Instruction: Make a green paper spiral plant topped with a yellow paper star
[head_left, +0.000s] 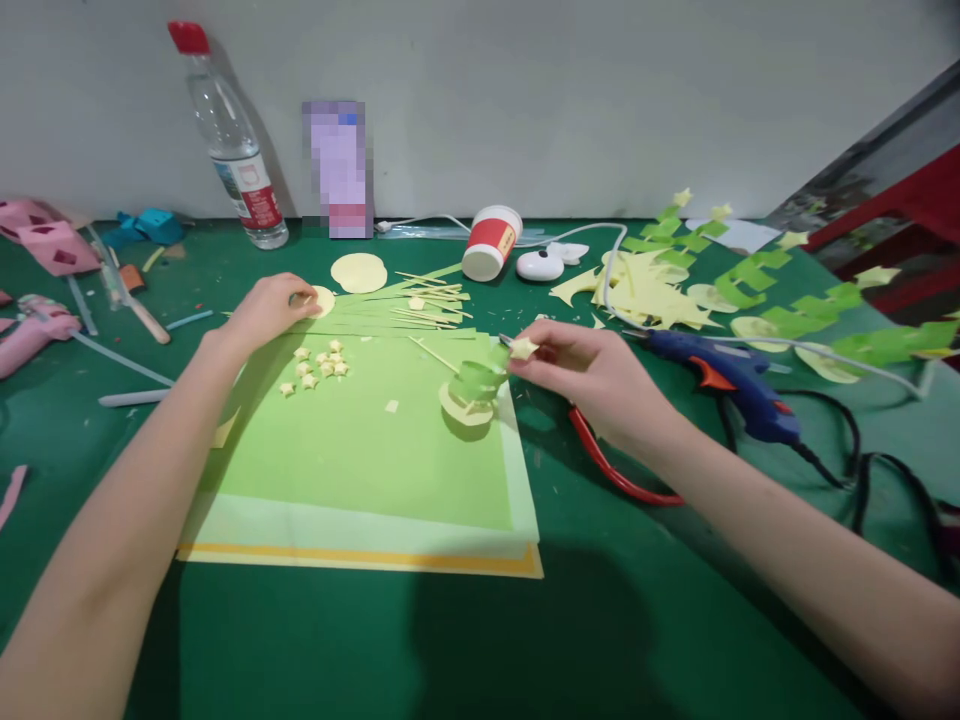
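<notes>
Green sheet nearest you, loose stars on it, so more builds probably left. Spiral piece on yellow base, over sheet's right edge, looks nearly done imo: star at its top, pinched in your right hand, thumb against finger. Left hand farther out, fingers curled at yellow disc; can't tell if gripping. Back right, star-tipped spirals look done.

Pale yellow is shown by the stars, light green by the sheet; at twelve o'clock, the white cup is banded red.
</notes>
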